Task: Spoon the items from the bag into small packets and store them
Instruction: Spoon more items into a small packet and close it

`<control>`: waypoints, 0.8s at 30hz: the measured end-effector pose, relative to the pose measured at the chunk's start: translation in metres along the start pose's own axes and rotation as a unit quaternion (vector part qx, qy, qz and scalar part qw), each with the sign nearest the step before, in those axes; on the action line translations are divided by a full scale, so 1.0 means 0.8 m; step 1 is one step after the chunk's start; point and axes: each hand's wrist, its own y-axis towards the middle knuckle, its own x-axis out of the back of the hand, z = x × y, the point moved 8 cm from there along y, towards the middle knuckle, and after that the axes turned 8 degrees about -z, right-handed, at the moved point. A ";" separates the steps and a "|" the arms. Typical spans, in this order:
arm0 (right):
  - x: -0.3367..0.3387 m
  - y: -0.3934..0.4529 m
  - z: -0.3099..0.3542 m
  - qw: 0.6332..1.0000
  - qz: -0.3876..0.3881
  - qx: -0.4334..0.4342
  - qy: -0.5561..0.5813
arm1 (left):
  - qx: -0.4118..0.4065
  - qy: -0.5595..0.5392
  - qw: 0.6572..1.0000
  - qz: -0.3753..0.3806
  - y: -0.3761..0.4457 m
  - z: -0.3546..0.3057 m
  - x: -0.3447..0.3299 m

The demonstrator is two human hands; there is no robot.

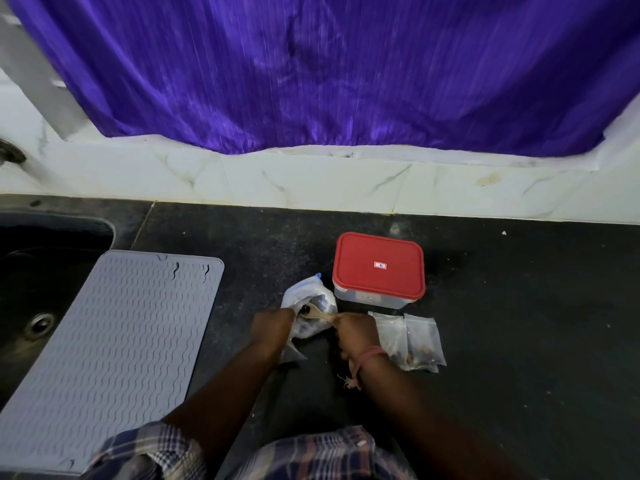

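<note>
Just below the centre of the frame, on a dark countertop, the left hand grips the near edge of a crumpled clear plastic bag, holding its mouth toward the right hand. The right hand's fingers are curled around the handle of a wooden spoon, whose bowl sits inside the bag's opening with 1 dark item on it. A pink band circles the right wrist. Just right of that hand, 2 small clear packets lie side by side on the counter, with brownish contents showing. Directly above them stands a clear container with a red lid; a small red-and-white label at the lid's centre is too small to read. At lower left a grey ribbed mat overlaps the edge of a dark sink. A purple curtain fills the top of the frame above a white marbled ledge.
</note>
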 end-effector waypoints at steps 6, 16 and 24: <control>0.008 -0.020 0.004 0.992 0.022 -0.051 0.110 | -0.011 -0.018 1.000 0.001 0.001 -0.006 0.009; 0.019 -0.042 0.026 0.987 0.041 -0.049 0.149 | -0.034 -0.093 0.989 0.110 -0.016 -0.011 0.016; 0.025 -0.077 0.058 0.984 0.085 -0.007 0.155 | -0.064 -0.067 0.995 0.036 -0.016 -0.001 0.056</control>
